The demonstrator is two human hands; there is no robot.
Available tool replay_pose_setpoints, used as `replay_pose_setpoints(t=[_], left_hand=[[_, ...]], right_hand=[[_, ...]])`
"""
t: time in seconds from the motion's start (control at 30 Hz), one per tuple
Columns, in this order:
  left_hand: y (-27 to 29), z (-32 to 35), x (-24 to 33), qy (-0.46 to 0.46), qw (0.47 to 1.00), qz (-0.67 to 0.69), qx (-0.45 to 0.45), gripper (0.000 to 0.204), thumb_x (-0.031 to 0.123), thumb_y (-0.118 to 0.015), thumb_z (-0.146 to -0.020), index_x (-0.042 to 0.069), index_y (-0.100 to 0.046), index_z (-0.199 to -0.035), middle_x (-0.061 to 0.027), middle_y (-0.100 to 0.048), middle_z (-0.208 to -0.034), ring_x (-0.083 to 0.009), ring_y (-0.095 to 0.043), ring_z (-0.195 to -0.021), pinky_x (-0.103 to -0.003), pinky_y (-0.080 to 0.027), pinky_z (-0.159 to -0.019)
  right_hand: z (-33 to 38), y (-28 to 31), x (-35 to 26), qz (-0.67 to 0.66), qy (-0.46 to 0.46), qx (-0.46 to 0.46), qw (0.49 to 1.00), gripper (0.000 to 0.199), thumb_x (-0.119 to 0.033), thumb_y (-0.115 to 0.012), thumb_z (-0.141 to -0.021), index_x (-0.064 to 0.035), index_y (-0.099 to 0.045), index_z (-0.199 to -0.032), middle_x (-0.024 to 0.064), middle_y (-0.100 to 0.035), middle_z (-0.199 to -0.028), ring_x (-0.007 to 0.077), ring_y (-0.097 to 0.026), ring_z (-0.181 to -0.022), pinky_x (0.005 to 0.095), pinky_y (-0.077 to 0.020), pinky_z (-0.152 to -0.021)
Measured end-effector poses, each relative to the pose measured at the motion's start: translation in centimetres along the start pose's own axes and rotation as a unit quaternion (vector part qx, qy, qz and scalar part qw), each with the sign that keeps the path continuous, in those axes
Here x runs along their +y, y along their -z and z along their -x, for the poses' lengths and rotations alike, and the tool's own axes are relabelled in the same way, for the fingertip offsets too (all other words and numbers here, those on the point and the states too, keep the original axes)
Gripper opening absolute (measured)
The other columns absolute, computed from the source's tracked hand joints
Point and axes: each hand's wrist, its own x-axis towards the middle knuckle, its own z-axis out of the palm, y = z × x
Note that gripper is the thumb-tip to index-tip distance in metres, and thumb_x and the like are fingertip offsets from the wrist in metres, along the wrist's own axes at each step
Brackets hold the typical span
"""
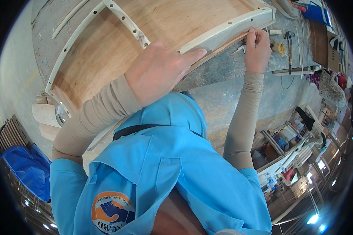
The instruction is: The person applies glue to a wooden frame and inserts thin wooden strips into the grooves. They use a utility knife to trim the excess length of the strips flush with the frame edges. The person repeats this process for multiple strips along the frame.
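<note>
A curved wooden furniture frame (227,33), pale with dark screw holes and backed by a brown plywood panel (102,51), lies in front of me. My left hand (157,70) grips its near edge, with one digit stretched along the rim toward the right; its other fingers are partly hidden. Along the outer side of the frame runs a thin wooden strip (223,47). Near the frame's right end, my right hand (258,51) pinches this strip between thumb and curled fingers.
A hammer (290,53) and a yellow roll (278,47) lie on the grey worktop (219,68) right of my right hand. A blue box (317,14) sits at the far right. Lower right stands a cluttered shelf (278,145); a blue tarp (27,170) is at lower left.
</note>
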Motion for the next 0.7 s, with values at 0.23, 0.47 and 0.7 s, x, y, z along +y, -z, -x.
replay_pose_setpoints(t=[0.23,0.47,0.7], left_hand=[[0.0,1.3,0.0,0.006,1.0,0.002,-0.003,0.049,0.007,-0.065,-0.09,0.014,-0.058,-0.138,-0.0078,-0.064,-0.068,-0.0235,-0.055,-0.059,-0.035,-0.04,-0.07],[0.2,2.3,0.0,0.015,1.0,0.002,-0.021,0.052,0.006,-0.066,-0.089,0.014,-0.056,-0.14,-0.0089,-0.066,-0.072,-0.0238,-0.057,-0.062,-0.035,-0.042,-0.073],[-0.1,2.5,0.1,0.01,1.0,-0.019,-0.018,0.054,0.006,-0.065,-0.089,0.015,-0.055,-0.141,-0.01,-0.066,-0.073,-0.0251,-0.057,-0.064,-0.036,-0.042,-0.074]], right_hand=[[0.1,-0.4,0.3,-0.019,-0.009,0.009,1.0,0.028,-0.029,-0.06,-0.097,-0.0014,-0.063,-0.097,0.0119,-0.07,-0.081,0.0262,-0.068,-0.075,0.0383,-0.0525,-0.071],[0.0,-0.6,0.9,-0.013,-0.016,0.008,1.0,0.029,-0.031,-0.06,-0.097,-0.0023,-0.063,-0.097,0.0124,-0.071,-0.083,0.0279,-0.069,-0.077,0.0394,-0.0527,-0.072],[-0.3,-0.5,1.1,-0.015,0.005,0.005,1.0,0.028,-0.031,-0.059,-0.097,-0.0025,-0.063,-0.096,0.0134,-0.071,-0.083,0.0294,-0.07,-0.077,0.0408,-0.053,-0.073]])
